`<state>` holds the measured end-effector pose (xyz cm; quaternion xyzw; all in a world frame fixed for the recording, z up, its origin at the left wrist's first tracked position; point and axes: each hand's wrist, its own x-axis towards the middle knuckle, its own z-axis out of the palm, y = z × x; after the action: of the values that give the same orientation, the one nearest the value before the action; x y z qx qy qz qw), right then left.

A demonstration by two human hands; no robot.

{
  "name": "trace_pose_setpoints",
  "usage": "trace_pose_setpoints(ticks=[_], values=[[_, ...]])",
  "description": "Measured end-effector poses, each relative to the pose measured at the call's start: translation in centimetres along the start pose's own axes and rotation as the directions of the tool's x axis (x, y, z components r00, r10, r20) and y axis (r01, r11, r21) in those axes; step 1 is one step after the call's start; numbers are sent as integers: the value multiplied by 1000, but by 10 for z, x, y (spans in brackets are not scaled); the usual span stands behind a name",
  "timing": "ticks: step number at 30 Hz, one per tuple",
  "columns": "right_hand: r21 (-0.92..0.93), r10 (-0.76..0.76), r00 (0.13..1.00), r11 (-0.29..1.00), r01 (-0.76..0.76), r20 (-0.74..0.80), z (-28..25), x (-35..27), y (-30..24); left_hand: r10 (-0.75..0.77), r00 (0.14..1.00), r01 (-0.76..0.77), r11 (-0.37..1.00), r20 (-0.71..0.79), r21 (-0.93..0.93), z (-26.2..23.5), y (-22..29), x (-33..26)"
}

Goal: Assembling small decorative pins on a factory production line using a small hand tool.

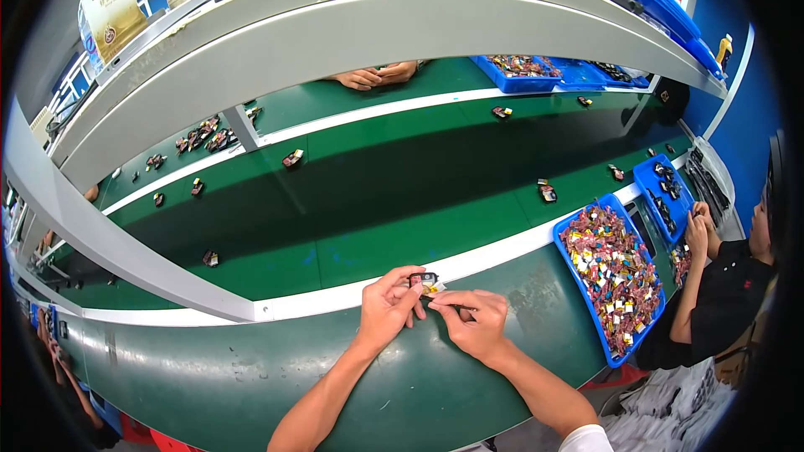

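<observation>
My left hand [385, 310] is closed around a small black-cased device [425, 279] with pinkish and yellow-white parts, held above the near edge of the green workbench [335, 368]. Beside it, my right hand [477, 324] pinches a thin dark stick-like tool [450, 305]. The tool's tip reaches to the device; its exact kind is too small to tell. To the right of my hands stands a blue tray [580, 289], heaped with small pinkish parts [611, 272] bearing yellow and white pieces.
A green conveyor belt [402, 238] runs past the bench, with several small devices [547, 191] spread along it. A grey shelf frame [352, 29] spans overhead. On the right, a co-worker [712, 285] handles something by a smaller blue tray [643, 169]. Another person's hands [377, 75] rest across the belt.
</observation>
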<state>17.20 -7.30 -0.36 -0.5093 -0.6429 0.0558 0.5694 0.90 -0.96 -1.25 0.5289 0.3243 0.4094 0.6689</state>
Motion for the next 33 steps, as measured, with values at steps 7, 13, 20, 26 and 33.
trace_pose_setpoints(ticks=[7, 13, 20, 26, 33], values=[[-19, -52, 998, 998, 52, 28, 0, 0, 0, -43, 996, 50, 994, -78, 96, 7, 10, 5], [-12, -73, 996, 997, 74, 52, -1, -3, 0, -150, 987, 159, 971, -63, 178, 5, 18, 8], [-14, -99, 994, 995, 100, 55, 0, -6, 1, -162, 983, 178, 953, -86, 244, 10, 21, 8], [-10, -121, 992, 993, 122, 26, 2, -6, 2, -167, 983, 181, 928, -72, 326, 12, 28, 14], [17, -60, 988, 998, 63, -140, -9, 6, 7, 90, 933, 82, 890, -348, 449, -49, 26, 58]])
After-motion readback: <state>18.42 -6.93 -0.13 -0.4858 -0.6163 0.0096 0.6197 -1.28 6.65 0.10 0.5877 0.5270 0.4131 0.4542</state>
